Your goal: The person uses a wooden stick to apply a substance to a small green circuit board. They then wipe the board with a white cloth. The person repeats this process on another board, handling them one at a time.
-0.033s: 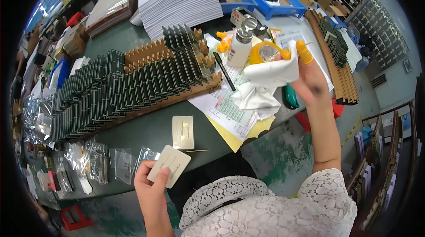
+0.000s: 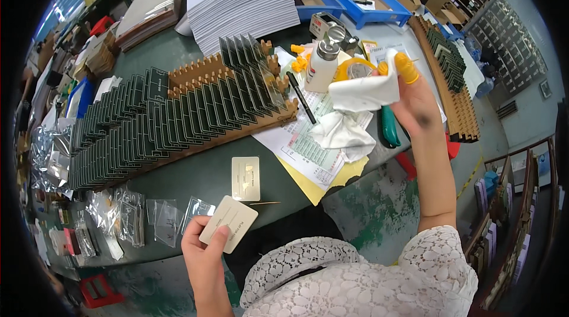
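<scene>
Head view. Left hand [image 2: 204, 252], lower centre of the frame, pinches a small beige rectangular card [image 2: 228, 223] between thumb and fingers above the green tabletop [image 2: 195, 178]. Right hand [image 2: 415, 103], upper right, wearing yellow rubber fingertip covers [image 2: 406, 67], clutches a white crumpled cloth [image 2: 361, 93]. A second beige card [image 2: 245, 178] lies flat at centre, below the wooden slotted rack of dark green boards [image 2: 172, 121].

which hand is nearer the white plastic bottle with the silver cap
Right. The right hand, holding a white cloth, is just right of the white plastic bottle. The left hand, holding a beige card, is far below it.
</scene>
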`<state>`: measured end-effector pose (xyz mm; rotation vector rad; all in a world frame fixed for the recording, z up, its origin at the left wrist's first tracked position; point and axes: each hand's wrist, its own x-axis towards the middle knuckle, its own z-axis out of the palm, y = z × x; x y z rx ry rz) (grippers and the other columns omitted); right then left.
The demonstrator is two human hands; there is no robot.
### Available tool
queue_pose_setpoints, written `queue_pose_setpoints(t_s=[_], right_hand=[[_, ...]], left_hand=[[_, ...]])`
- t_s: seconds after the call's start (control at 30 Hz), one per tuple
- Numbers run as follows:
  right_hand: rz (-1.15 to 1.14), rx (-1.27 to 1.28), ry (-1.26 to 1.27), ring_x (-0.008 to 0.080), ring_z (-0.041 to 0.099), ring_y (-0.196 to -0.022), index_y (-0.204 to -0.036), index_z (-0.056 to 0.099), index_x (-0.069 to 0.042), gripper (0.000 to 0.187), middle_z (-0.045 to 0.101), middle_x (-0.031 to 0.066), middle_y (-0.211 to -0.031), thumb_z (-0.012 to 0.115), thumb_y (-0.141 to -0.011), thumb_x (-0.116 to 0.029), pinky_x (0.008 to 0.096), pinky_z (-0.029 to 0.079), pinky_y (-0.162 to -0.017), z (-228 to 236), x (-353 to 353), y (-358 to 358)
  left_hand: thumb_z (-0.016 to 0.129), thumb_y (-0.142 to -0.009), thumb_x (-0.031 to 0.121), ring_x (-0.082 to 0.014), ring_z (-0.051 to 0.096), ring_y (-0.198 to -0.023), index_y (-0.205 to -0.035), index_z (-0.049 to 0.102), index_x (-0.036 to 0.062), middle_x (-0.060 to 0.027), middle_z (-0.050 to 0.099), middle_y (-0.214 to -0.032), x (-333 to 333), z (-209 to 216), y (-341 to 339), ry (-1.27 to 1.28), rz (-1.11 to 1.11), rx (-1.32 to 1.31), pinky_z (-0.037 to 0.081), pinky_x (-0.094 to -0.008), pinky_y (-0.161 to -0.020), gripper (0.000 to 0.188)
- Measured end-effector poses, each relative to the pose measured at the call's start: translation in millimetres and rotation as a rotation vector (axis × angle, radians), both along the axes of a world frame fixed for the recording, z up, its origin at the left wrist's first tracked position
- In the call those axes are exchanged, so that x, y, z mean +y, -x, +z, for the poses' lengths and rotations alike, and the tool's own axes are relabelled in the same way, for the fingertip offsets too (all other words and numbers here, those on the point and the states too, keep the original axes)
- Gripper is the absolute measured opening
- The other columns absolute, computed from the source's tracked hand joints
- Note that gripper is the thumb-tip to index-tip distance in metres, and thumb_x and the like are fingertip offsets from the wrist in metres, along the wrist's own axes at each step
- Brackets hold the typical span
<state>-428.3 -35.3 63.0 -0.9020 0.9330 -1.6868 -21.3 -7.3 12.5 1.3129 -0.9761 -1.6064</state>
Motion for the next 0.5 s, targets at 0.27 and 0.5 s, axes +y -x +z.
queue_pose_setpoints(t_s=[0.27,0.5], right_hand=[[-0.563,2.009,0.271,0.0263,0.055,-0.102,-0.100,0.072,-0.008,0.034,0.064,0.0074,-0.102,0.066,-0.068,-0.001,0.0402,0.038,-0.095,7,-53,-16],[-0.601,2.273,0.351,0.0230,0.056,-0.106,-0.100,0.073,-0.009,0.032,0.063,0.0044,-0.106,0.064,-0.070,-0.003,0.0408,0.038,-0.095,-6,-69,-12]], left_hand=[[0.068,-0.086,0.001,-0.0080,0.062,-0.080,-0.098,0.060,-0.0005,-0.0045,0.066,-0.090,2,14,5,-0.064,-0.098,0.076,0.049,-0.0233,-0.074,0.014],[0.071,-0.086,0.006,-0.0067,0.060,-0.084,-0.100,0.062,0.0002,-0.0019,0.064,-0.092,1,27,9,-0.103,-0.157,0.044,0.050,-0.0223,-0.073,0.017]])
